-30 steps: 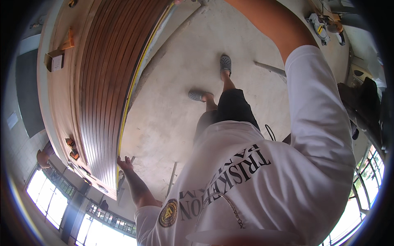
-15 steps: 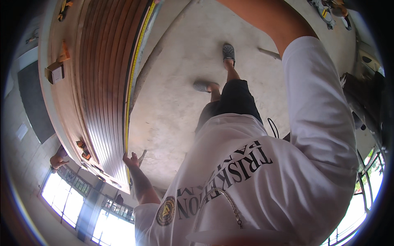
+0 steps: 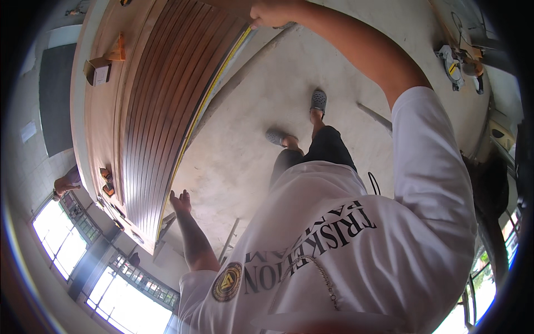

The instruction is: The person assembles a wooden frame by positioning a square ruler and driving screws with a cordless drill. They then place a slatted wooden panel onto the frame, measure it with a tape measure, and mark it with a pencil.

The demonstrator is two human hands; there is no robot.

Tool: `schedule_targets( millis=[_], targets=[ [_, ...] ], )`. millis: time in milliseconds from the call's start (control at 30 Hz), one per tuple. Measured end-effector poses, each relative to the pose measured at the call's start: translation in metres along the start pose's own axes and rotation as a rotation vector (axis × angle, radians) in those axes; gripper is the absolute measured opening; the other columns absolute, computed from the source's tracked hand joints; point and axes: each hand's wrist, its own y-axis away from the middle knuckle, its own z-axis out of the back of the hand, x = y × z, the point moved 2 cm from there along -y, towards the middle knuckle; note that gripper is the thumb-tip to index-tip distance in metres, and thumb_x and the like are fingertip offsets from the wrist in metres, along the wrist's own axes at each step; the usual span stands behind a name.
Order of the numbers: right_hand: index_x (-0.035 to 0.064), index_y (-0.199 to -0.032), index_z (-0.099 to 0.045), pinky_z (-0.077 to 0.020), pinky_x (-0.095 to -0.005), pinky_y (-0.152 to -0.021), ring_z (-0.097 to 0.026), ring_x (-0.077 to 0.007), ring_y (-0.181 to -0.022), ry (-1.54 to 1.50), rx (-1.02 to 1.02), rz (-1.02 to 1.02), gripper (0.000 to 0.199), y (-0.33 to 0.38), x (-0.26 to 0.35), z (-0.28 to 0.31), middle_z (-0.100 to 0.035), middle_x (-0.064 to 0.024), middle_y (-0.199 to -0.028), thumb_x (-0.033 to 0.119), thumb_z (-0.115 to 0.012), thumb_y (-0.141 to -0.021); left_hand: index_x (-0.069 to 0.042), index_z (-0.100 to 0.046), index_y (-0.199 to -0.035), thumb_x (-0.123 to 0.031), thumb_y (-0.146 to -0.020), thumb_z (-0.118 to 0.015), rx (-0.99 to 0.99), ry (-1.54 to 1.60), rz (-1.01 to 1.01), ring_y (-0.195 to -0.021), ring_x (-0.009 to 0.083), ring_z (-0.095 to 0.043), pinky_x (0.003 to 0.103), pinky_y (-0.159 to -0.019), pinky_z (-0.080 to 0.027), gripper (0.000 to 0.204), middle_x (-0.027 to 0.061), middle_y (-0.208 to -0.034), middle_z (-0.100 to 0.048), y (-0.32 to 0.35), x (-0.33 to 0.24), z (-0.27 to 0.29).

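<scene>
A long wooden workbench (image 3: 99, 128) fills the left side, with a grooved brown wood panel (image 3: 158, 97) lying along its right part. A yellow measuring tape (image 3: 209, 92) runs down the panel's right edge. At its far end, the right hand (image 3: 272, 12) has curled fingers; whether they pinch the tape, I cannot tell. The left hand (image 3: 181, 201), fingers spread, is just beside the near end. Left of the panel sits an open cardboard box (image 3: 98, 72).
</scene>
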Motion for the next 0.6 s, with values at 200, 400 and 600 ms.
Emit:
schedule_targets(
  millis=[200,400,600],
  targets=[
    [0.0076,-0.096,-0.077,-0.0566,-0.0515,-0.079,-0.073,-0.0386,-0.088,-0.005,0.085,0.025,0.042,-0.009,-0.004,0.005,-0.076,-0.0185,-0.091,0.047,-0.065,-0.095,-0.016,-0.016,-0.165,-0.043,-0.102,-0.062,0.098,0.029,-0.199,-0.115,0.0375,-0.063,0.043,-0.084,-0.059,0.083,0.0223,-0.16,-0.024,0.024,0.014,-0.071],
    [0.0074,-0.095,-0.076,-0.0555,-0.0462,-0.081,-0.071,-0.0319,-0.09,0.021,0.068,0.076,0.04,-0.007,-0.002,0.005,-0.074,-0.0118,-0.09,0.045,-0.062,-0.1,-0.02,-0.02,-0.167,-0.047,-0.098,-0.064,0.085,0.062,-0.192,-0.13,0.0357,-0.057,0.041,-0.091,-0.056,0.086,0.0184,-0.166,-0.021,0.037,0.011,-0.086],
    [0.0067,-0.092,-0.073,-0.0553,-0.0484,-0.079,-0.071,-0.034,-0.088,0.024,0.124,0.064,0.04,-0.004,-0.002,0.01,-0.074,-0.012,-0.089,0.044,-0.062,-0.1,-0.015,-0.026,-0.163,-0.042,-0.101,-0.062,0.157,0.128,-0.198,-0.114,0.0314,-0.063,0.041,-0.087,-0.056,0.077,0.0172,-0.145,-0.048,0.016,0.009,-0.073]
  ],
)
